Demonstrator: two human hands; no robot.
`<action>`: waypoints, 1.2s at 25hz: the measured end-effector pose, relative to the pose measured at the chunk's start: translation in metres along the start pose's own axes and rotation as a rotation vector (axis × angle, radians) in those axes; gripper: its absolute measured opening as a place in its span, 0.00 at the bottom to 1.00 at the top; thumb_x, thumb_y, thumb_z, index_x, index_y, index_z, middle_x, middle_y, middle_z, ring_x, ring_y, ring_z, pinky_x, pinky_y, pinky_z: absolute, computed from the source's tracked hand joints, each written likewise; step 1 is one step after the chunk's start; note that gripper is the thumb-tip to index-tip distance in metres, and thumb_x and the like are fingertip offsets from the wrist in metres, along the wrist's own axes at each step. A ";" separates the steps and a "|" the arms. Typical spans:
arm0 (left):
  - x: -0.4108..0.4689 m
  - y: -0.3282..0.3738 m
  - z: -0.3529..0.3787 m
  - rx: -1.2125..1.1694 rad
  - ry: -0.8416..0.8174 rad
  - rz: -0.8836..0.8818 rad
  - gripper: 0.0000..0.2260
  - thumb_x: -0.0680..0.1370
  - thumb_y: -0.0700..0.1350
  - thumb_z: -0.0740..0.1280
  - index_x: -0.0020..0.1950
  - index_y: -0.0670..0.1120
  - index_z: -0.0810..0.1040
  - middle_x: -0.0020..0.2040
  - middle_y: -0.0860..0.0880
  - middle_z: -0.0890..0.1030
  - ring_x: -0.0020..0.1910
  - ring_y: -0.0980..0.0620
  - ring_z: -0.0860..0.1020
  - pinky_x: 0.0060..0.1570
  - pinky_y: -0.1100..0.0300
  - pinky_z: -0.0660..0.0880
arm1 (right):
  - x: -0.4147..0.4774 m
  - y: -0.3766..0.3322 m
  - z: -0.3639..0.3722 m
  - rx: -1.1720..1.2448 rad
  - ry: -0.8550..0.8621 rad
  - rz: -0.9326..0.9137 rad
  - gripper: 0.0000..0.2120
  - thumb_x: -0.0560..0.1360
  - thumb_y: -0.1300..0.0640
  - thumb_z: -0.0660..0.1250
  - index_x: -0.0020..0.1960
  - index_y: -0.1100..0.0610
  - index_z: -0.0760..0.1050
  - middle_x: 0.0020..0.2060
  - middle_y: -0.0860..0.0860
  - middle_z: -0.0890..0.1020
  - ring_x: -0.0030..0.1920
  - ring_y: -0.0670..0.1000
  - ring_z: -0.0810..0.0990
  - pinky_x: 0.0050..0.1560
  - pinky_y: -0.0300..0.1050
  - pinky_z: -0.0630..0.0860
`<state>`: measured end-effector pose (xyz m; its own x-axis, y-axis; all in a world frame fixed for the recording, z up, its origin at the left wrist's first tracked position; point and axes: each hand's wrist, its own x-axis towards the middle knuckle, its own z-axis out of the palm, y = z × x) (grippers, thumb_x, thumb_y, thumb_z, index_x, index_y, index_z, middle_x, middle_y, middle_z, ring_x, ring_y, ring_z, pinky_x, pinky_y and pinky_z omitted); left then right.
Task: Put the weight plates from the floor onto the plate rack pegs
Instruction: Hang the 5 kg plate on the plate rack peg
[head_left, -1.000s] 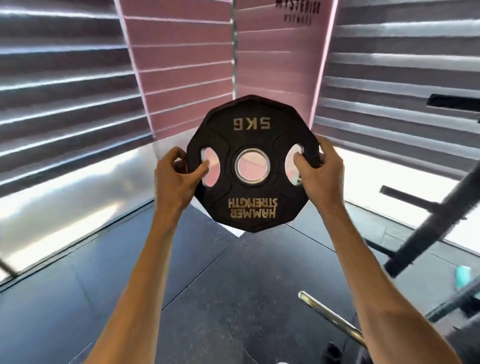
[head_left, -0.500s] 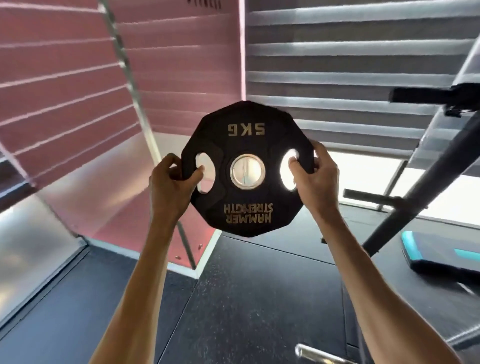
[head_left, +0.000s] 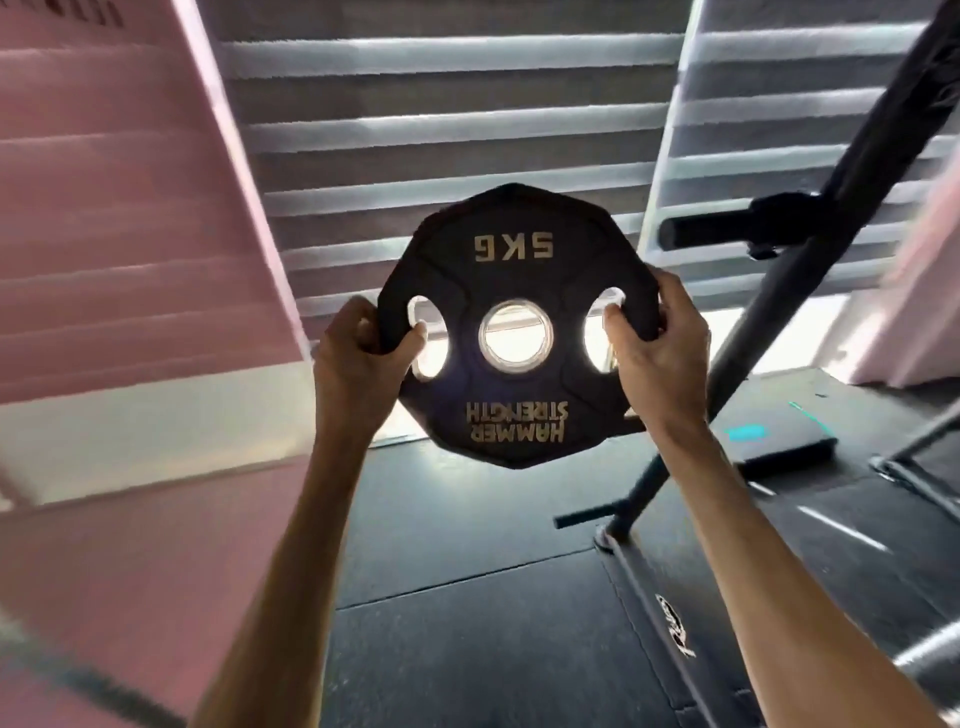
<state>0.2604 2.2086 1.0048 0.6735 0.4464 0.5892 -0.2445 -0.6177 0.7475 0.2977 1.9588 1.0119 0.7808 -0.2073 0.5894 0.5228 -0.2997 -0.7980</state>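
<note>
Gripping its side cut-outs, the left hand (head_left: 358, 358) and right hand (head_left: 660, 358) hold the black many-sided rubber weight plate (head_left: 511, 280) upright in mid-air, left of the black rack peg (head_left: 727, 231). It looks dense, rigid and grippy; those cut-outs seem the surest hold.

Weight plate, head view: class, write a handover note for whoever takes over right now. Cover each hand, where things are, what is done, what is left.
Left hand: grip curled round the weight plate through its left cutout.
Right hand: grip through the right cutout.
Plate: upright in the air, off the floor, lettering upside down.
Rack peg: bare, up to the right, apart from the plate.
Done: plate lifted.
Left: slide its centre hole onto the peg; no other plates in view.
</note>
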 end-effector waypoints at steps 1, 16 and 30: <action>0.021 -0.008 0.013 -0.021 -0.031 0.012 0.15 0.72 0.49 0.75 0.40 0.42 0.72 0.30 0.53 0.76 0.30 0.52 0.74 0.32 0.60 0.69 | 0.008 0.003 0.007 -0.018 0.053 0.009 0.14 0.75 0.61 0.70 0.60 0.58 0.78 0.37 0.38 0.80 0.37 0.35 0.78 0.42 0.27 0.73; 0.166 -0.015 0.260 -0.438 -0.546 0.137 0.16 0.71 0.49 0.75 0.35 0.51 0.67 0.31 0.54 0.75 0.30 0.56 0.72 0.33 0.59 0.70 | 0.114 0.074 0.004 -0.430 0.604 0.055 0.19 0.74 0.61 0.70 0.65 0.53 0.77 0.46 0.43 0.84 0.43 0.35 0.80 0.46 0.27 0.73; 0.228 -0.013 0.403 -0.649 -0.771 0.282 0.15 0.72 0.53 0.74 0.41 0.47 0.70 0.32 0.52 0.76 0.33 0.49 0.76 0.35 0.53 0.74 | 0.175 0.138 0.015 -0.585 0.890 0.016 0.18 0.75 0.65 0.69 0.65 0.57 0.77 0.42 0.39 0.81 0.39 0.35 0.78 0.43 0.28 0.73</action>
<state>0.6985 2.0573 1.0051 0.7406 -0.3350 0.5825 -0.6355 -0.0675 0.7691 0.5112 1.8952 1.0034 0.1312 -0.7505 0.6477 0.0840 -0.6426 -0.7616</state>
